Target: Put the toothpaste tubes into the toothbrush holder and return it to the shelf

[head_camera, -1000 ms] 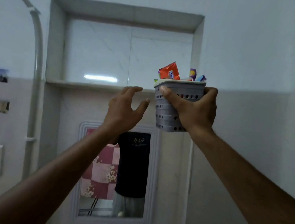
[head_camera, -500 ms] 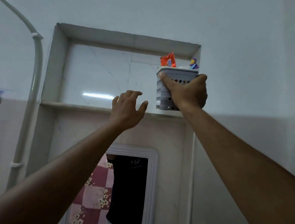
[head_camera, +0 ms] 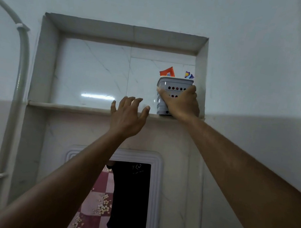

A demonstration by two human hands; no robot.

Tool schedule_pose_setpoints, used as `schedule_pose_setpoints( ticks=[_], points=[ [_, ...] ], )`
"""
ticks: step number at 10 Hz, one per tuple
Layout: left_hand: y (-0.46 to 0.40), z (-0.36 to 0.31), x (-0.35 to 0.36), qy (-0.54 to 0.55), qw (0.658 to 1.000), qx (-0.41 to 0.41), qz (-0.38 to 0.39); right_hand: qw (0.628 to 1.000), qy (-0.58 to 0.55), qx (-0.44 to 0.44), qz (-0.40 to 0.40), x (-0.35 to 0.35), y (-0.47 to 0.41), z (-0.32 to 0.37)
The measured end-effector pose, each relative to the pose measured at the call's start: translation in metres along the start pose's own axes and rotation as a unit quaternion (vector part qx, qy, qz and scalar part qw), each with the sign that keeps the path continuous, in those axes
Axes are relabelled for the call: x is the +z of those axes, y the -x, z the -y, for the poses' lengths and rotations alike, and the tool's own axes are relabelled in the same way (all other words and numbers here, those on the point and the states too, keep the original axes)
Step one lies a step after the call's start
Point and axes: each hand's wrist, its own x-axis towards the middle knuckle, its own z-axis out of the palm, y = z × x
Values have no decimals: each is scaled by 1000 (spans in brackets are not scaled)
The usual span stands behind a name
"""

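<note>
Grey perforated plastic toothbrush holder (head_camera: 169,89) sits at right end of shelf (head_camera: 68,107), close to niche side wall. Orange tube (head_camera: 167,72) and other tips poke above rim. Prob. light, rigid, smooth-walled; top-heavy w/ contents, so grip mid-body. Right hand (head_camera: 181,103) wrapped around holder front, arm stretched up. Left hand (head_camera: 126,116) empty, fingers spread, at shelf edge just left of holder.

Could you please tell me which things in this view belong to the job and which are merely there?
Belong to the job:
toothbrush holder
orange toothpaste tube
shelf
right hand, gripping the holder
left hand, open

Merely there:
mirror
white pipe
</note>
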Motion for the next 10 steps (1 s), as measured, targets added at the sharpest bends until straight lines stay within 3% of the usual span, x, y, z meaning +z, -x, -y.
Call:
schedule_pose_setpoints(
  ticks=[2, 5, 7, 9, 10],
  points=[
    [0, 1, 14, -36, 999, 21, -28, 991, 116, -67, 19, 22, 23, -29],
    [3, 3, 18, -42, 997, 26, -58, 974, 145, -171, 8, 36, 40, -69],
    [5, 3, 14, -34, 999, 26, -29, 962, 173, -210, 3, 33, 49, -86],
    [13, 5, 5, -17, 999, 31, 9, 975, 123, -176, 62, 13, 57, -81],
    [24, 11, 0, 41, 998, 36, -15, 985, 66, -159, -6, -1, 70, -78]
  ],
)
